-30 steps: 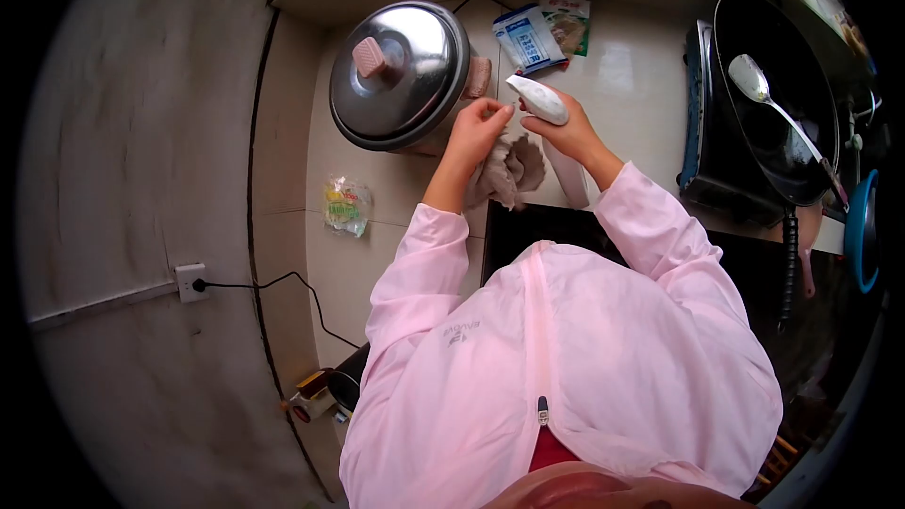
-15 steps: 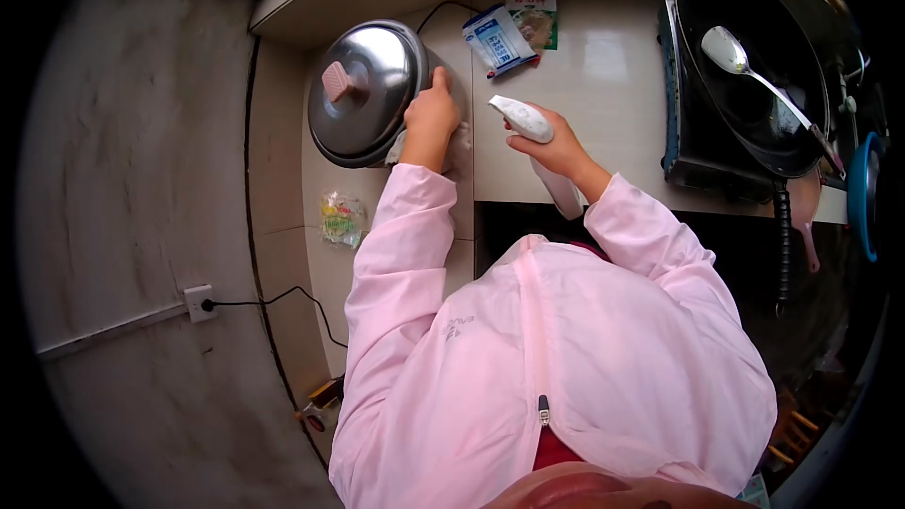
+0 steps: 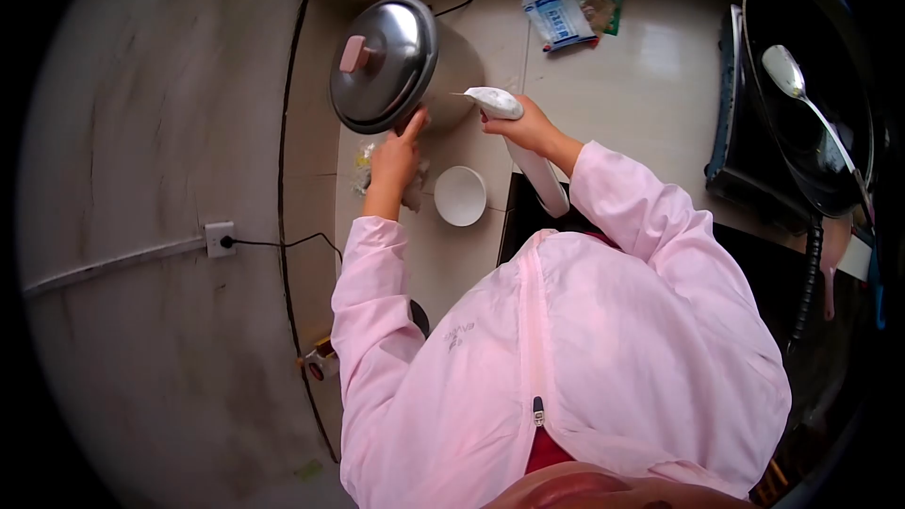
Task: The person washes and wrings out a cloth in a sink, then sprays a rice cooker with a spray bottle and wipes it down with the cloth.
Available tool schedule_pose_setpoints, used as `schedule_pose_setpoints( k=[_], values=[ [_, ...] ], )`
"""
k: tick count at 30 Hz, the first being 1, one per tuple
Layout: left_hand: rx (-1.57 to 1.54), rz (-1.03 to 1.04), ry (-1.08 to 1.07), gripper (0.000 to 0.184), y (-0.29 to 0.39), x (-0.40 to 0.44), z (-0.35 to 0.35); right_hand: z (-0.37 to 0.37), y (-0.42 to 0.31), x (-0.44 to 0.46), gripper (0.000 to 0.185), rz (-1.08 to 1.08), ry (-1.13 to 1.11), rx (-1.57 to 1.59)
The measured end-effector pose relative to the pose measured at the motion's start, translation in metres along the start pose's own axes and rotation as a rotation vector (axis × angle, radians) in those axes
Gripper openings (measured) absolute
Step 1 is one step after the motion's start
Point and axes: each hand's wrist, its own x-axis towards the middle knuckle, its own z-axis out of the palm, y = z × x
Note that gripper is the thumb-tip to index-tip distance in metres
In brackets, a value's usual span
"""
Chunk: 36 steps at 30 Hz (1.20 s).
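My left hand (image 3: 394, 162) is at the near lower edge of a metal pot (image 3: 457, 71), with its index finger against the pot just below the lid (image 3: 391, 52). The lid has a pink knob. A greyish cloth (image 3: 415, 187) bunches out beside the palm, and the fingers seem closed on it, though partly hidden. My right hand (image 3: 530, 127) is wrapped round the neck of a white spray bottle (image 3: 539, 174), its nozzle pointing left at the pot's side. A white bowl (image 3: 460, 196) stands on the counter between my hands.
Two food packets (image 3: 561, 17) lie on the counter behind. A black wok (image 3: 801, 123) with a metal spoon (image 3: 787, 71) rests on a stove at right. A clear wrapper (image 3: 363, 165) is left of my left hand. A plugged cord (image 3: 283, 245) runs from the wall socket.
My left hand has moved from the pot's right side down to its near edge. The spray bottle's nozzle is now nearer the pot. The white bowl has come into sight as the view shifted.
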Motion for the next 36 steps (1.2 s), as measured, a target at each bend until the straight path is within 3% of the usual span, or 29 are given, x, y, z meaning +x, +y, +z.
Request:
schedule_pose_setpoints(
  k=[4, 7, 10, 14, 17, 20, 22, 25, 29, 31, 32, 34, 36],
  values=[
    [-0.152, -0.061, 0.067, 0.064, 0.002, -0.007, 0.009, 0.021, 0.003, 0.014, 0.031, 0.074, 0.011, -0.159],
    [-0.229, -0.038, 0.145, 0.060, -0.003, -0.011, 0.018, 0.025, 0.004, 0.020, 0.031, 0.020, 0.101, -0.170],
    [-0.290, -0.066, 0.150, 0.057, -0.005, -0.013, 0.020, 0.023, 0.014, 0.032, 0.033, 0.023, 0.037, -0.073],
    [-0.308, -0.063, 0.158, 0.055, -0.005, -0.012, 0.019, 0.025, 0.008, 0.035, 0.033, 0.033, -0.006, -0.123],
    [-0.319, -0.049, 0.164, 0.054, -0.008, -0.011, 0.021, 0.027, 0.010, 0.039, 0.030, -0.031, 0.089, -0.072],
    [-0.331, -0.052, 0.152, 0.054, -0.008, -0.012, 0.021, 0.022, 0.015, 0.044, 0.028, 0.018, 0.042, 0.003],
    [-0.342, -0.056, 0.145, 0.054, -0.009, -0.011, 0.022, 0.018, 0.007, 0.045, 0.028, 0.112, 0.123, -0.182],
    [-0.332, -0.061, 0.137, 0.054, -0.007, -0.011, 0.019, 0.008, 0.015, 0.054, 0.027, 0.045, 0.246, -0.082],
    [-0.334, -0.048, 0.169, 0.051, -0.004, -0.015, 0.021, -0.003, 0.012, 0.057, 0.028, 0.132, 0.195, -0.070],
    [-0.467, -0.327, 0.262, 0.063, 0.000, -0.016, 0.029, -0.006, 0.008, 0.054, 0.028, 0.131, 0.200, -0.138],
    [-0.465, -0.325, 0.262, 0.063, 0.005, -0.014, 0.024, -0.008, 0.006, 0.052, 0.028, 0.130, 0.206, -0.206],
    [-0.659, -0.544, 0.187, 0.083, 0.015, -0.007, 0.014, -0.010, 0.011, 0.051, 0.028, 0.080, 0.231, -0.143],
    [-0.687, -0.576, 0.202, 0.092, 0.014, 0.016, 0.031, -0.012, 0.014, 0.047, 0.028, 0.031, 0.249, -0.082]
  ],
)
